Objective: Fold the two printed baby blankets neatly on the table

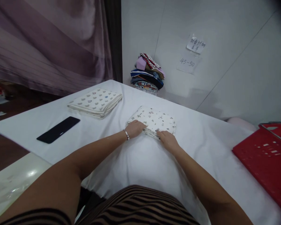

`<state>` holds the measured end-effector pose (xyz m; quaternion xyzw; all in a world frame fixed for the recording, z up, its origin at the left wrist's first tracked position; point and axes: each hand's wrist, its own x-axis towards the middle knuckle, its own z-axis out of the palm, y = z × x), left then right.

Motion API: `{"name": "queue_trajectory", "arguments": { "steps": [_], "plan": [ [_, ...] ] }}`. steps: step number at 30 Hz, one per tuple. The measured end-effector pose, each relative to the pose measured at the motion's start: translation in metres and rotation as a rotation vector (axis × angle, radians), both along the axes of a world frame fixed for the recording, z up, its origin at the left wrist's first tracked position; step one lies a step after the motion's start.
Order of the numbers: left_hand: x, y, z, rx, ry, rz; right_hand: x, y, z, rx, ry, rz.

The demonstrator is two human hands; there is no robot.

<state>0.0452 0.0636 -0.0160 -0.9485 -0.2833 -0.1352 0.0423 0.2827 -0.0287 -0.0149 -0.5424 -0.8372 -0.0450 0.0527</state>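
Note:
A folded white cloth with small grey and dark prints [154, 119] lies on the white-covered table [189, 143] in front of me. My left hand [135, 128], with a bracelet at the wrist, grips the cloth's near left edge. At the near right edge, my right hand [168, 139] has its fingers closed on the same cloth. The layers show between the two hands; the fingertips are partly hidden in the folds. Farther left rests a second folded white cloth with grey heart-like prints [96, 101], touched by neither hand.
A black phone [58, 129] lies at the table's left. A red plastic basket [267, 156] stands at the right. Behind the table's far edge is a stack of folded fabrics [147, 75] against the wall. A pink curtain [51, 40] hangs at the back left.

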Motion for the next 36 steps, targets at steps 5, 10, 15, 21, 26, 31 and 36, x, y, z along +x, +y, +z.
{"name": "queue_trajectory", "arguments": {
  "steps": [5, 10, 15, 21, 26, 31, 36],
  "plan": [
    [0.009, -0.008, 0.004, 0.055, -0.003, -0.010, 0.000, 0.000, 0.000, -0.004, 0.002, 0.003],
    [0.021, -0.010, 0.008, 0.116, 0.016, -0.046, 0.001, -0.001, 0.000, 0.004, 0.025, -0.002],
    [0.021, -0.008, 0.005, 0.131, 0.067, -0.056, 0.001, -0.003, -0.003, 0.018, 0.062, 0.028],
    [0.015, -0.009, -0.004, 0.113, 0.062, -0.022, 0.003, -0.008, -0.016, 0.124, 0.140, 0.071],
    [0.006, -0.010, -0.008, 0.081, 0.050, 0.049, 0.006, -0.010, -0.025, 0.235, 0.243, 0.088],
    [-0.008, -0.009, -0.005, 0.054, 0.041, 0.111, 0.006, -0.010, -0.029, 0.211, 0.302, 0.058],
    [-0.028, -0.005, -0.002, 0.020, 0.016, 0.204, 0.004, -0.013, -0.031, 0.201, 0.334, 0.037]
  ]
}}
